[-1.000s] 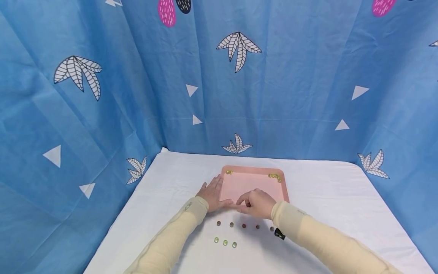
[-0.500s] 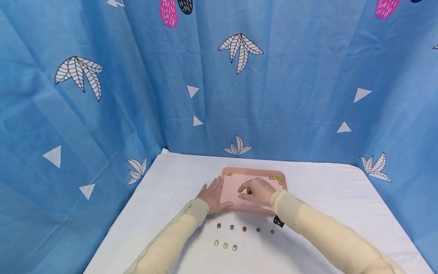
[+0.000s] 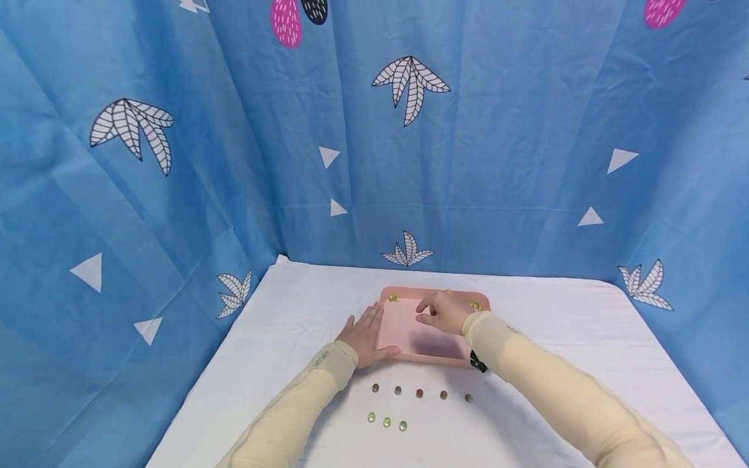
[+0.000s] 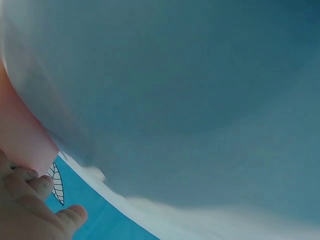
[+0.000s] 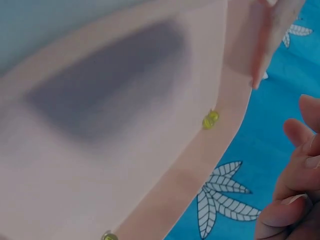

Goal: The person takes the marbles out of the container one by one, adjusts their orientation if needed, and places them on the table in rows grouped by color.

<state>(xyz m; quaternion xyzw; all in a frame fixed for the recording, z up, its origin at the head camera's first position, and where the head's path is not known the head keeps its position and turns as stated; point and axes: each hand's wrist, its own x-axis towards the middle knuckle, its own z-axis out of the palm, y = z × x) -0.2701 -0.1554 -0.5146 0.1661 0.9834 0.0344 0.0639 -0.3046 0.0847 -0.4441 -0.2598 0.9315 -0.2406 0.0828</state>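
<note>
In the head view my left hand [image 3: 364, 338] rests with spread fingers along the left side of a shallow pink tray [image 3: 399, 328], its thumb by the front rim. Above the tray's right half hovers my right hand [image 3: 447, 312], index finger and thumb apart and loosely bent. Nothing shows between those tips; the right wrist view has the fingers [image 5: 292, 175] at its right edge. Two small glassy yellow-green beads [image 3: 394, 298] lie in the tray's back left corner. More such beads [image 3: 476, 305] sit at the back right, partly hidden behind the right hand.
A row of several small dark and reddish beads [image 3: 419, 393] lies on the white cloth [image 3: 328, 292] in front of the tray. Nearer the person are three green beads [image 3: 387, 422]. Blue patterned curtain [image 3: 503, 162] encloses the back and sides.
My right hand has moved from the tray's front rim to above its back half, away from the person. The left hand stays where it was.
</note>
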